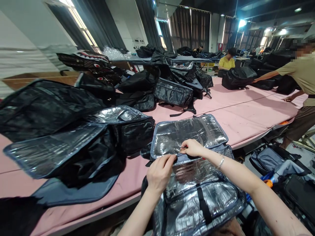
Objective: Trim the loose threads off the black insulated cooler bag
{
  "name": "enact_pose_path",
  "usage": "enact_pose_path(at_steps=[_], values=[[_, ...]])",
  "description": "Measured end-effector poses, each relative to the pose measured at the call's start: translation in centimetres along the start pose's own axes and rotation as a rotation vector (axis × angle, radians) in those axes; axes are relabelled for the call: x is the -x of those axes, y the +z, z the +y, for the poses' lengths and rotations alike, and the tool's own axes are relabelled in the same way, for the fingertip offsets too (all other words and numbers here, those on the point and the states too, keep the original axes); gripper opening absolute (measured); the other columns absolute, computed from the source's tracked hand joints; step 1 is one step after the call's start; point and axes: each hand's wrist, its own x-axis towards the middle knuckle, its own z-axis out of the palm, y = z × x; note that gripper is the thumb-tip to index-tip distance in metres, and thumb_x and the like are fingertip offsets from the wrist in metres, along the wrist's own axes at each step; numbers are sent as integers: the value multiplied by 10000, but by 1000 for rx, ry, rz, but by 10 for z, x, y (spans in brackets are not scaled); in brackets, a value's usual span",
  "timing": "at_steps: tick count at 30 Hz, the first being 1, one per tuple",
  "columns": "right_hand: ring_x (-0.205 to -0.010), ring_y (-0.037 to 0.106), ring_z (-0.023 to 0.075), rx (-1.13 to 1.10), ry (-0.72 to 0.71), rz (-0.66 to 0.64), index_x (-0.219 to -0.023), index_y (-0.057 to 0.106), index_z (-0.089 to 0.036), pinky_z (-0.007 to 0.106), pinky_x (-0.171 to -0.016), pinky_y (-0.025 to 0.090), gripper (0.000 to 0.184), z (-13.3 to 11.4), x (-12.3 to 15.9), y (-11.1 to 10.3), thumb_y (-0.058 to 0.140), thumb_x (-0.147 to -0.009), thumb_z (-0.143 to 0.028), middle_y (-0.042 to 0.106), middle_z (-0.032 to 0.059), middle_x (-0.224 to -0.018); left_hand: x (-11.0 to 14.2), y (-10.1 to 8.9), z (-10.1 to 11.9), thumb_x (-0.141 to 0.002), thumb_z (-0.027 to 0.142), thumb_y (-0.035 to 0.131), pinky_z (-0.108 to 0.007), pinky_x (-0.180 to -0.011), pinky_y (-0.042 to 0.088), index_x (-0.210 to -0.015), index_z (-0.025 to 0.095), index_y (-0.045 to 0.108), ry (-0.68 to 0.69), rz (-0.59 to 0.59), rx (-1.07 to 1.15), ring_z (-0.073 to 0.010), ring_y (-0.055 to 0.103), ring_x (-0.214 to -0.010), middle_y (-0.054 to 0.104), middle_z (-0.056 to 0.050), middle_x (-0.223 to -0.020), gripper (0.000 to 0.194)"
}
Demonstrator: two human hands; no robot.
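At the flap of the open bag, both my hands pinch.
My right hand has fingertips together on a thin dark piece; my left hand, beside it, is closed on what looks like dark trim, partly hidden. Silver lining shows below, crossed by a black strap. The bag lies at the pink table's near edge; beyond, a person touches a black bag.

Pink-covered table; dark curtains beside bright windows; pale walls; lit ceiling lamps.
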Motion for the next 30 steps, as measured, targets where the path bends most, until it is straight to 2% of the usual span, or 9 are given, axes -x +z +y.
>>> enact_pose_path(at_steps=[6, 11, 13, 20, 23, 25, 27, 30], values=[[-793, 604, 156, 14, 5, 1, -772, 682, -203, 203, -626, 376, 93, -3, -4, 1, 633, -742, -276, 680, 17, -796, -3, -1, -5, -812, 140, 540, -256, -629, 391, -909, 181, 622, 34, -86, -30, -139, 553, -713, 656, -24, -846, 133], [-801, 601, 153, 37, 10, 9, -792, 682, -213, 203, -628, 377, 100, 2, -4, 2, 621, -746, -277, 679, 13, -807, -16, -2, 4, -847, 201, 472, -269, -502, 327, -770, 174, 598, -15, -200, -52, -141, 510, -585, 575, -18, -672, 151], [-789, 598, 152, 48, 12, 16, -799, 680, -219, 206, -616, 373, 108, 4, -4, 3, 621, -747, -293, 676, 10, -798, -19, -2, 7, -857, 231, 452, -264, -466, 306, -745, 167, 577, -52, -232, -41, -131, 492, -543, 551, -16, -661, 179], [-719, 574, 146, 88, -32, 55, -795, 664, -222, 217, -578, 346, 117, 7, -3, 8, 624, -761, -326, 645, -2, -742, -14, -4, 12, -866, 230, 419, -251, -503, 350, -760, 148, 524, -102, -280, 16, -142, 517, -604, 535, -36, -703, 171], [-753, 558, 147, 105, -86, 94, -849, 635, -207, 225, -610, 348, 126, 7, 6, 6, 624, -774, -308, 632, 7, -815, -11, -3, 13, -866, 210, 416, -260, -520, 354, -776, 144, 517, -112, -278, 22, -151, 511, -608, 532, -42, -705, 151], [-832, 539, 158, 133, -143, 163, -982, 584, -184, 239, -662, 351, 236, 10, 14, 3, 616, -790, -317, 608, 38, -942, -10, -2, 13, -862, 189, 416, -265, -526, 354, -776, 142, 514, -122, -275, 26, -157, 509, -611, 528, -43, -698, 138], [-889, 513, 170, 220, -257, 269, -1065, 529, -153, 257, -699, 338, 284, 16, 23, -1, 563, -839, -321, 578, 70, -1011, -10, 1, 13, -854, 166, 419, -268, -526, 352, -770, 143, 511, -134, -272, 33, -159, 504, -607, 525, -41, -691, 127], [-852, 490, 170, 474, -481, 368, -983, 551, -160, 284, -693, 298, 176, 27, 29, -5, 468, -903, -294, 583, 63, -950, -10, 4, 12, -841, 143, 428, -274, -522, 346, -758, 144, 508, -149, -264, 47, -160, 489, -585, 518, -37, -682, 116]])
